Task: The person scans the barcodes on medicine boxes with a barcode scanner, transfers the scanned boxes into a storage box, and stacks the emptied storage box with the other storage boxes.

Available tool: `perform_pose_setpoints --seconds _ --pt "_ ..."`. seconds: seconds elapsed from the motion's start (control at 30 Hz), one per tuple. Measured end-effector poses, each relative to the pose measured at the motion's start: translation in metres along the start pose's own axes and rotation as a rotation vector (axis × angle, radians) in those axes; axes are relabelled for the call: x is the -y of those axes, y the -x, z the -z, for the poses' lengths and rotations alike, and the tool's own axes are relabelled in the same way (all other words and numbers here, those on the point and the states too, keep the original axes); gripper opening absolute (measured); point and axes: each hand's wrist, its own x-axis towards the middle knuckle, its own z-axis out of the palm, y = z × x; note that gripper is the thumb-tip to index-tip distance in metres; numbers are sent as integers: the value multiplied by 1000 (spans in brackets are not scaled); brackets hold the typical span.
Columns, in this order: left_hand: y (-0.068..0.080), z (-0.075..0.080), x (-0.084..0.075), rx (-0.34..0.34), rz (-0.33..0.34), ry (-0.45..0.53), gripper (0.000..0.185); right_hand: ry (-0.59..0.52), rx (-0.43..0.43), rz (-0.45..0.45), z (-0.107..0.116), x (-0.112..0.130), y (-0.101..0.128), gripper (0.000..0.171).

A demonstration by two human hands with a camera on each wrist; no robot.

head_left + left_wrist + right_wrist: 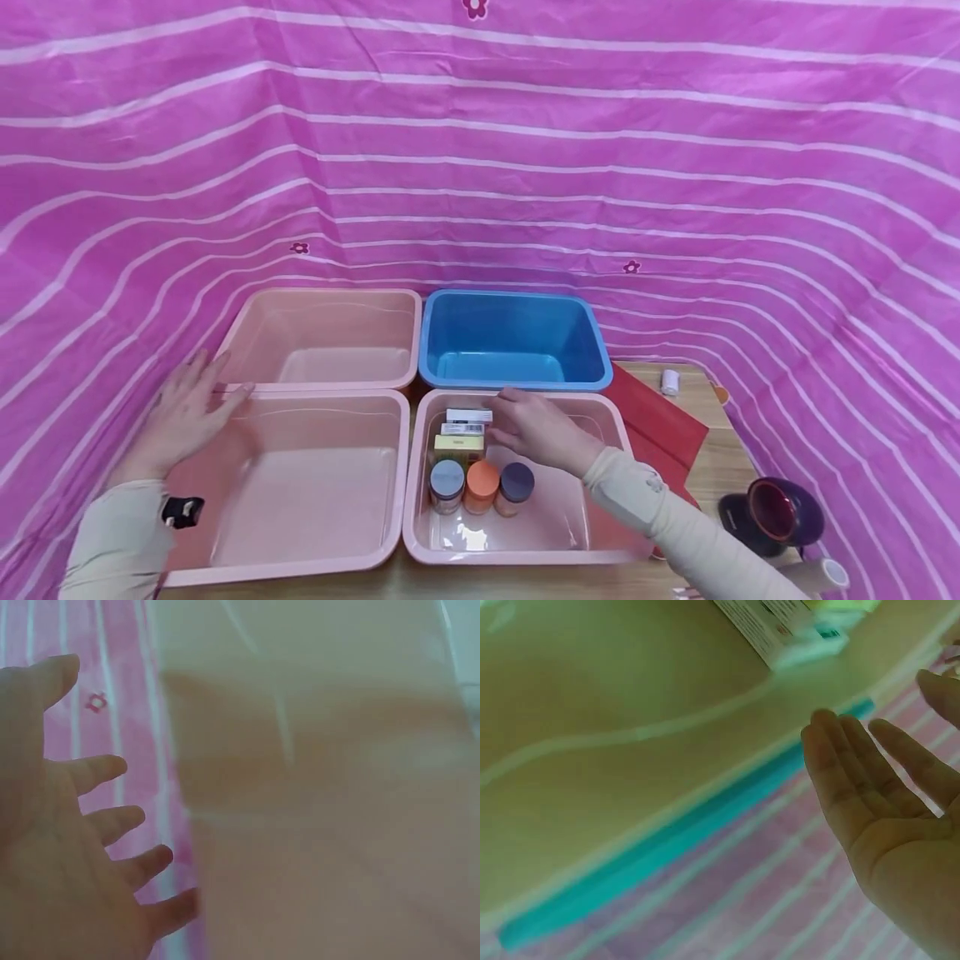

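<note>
My left hand (176, 421) is spread at the left side of the front left pink bin (401, 483), and its separated fingers (112, 825) hold nothing. Over the front right pink bin (517, 557) is my right hand (542, 429), beside a row of small boxes. The right wrist view shows its palm bare and fingers (855, 772) extended. The row has a white box (468, 415), another white box (462, 429) and a yellow box (459, 446). Nearer me stand a jar with a grey-blue lid (447, 479), one with an orange lid (482, 479) and one with a dark lid (517, 482).
Behind stand another pink bin (337, 386) and a blue bin (517, 385). To the right lie a red sheet (660, 421) and a small white cylinder (670, 382). A dark rounded object (783, 512) stands at the right edge. Striped pink cloth (480, 167) surrounds the table.
</note>
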Motion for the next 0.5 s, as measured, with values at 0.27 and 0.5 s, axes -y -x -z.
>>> perform_pose_setpoints --seconds 0.27,0.5 --pt "1 -13 14 48 78 72 76 -80 24 -38 -33 -14 -14 49" --pt "-1 -15 16 61 100 44 75 20 -6 -63 -46 -11 -18 27"
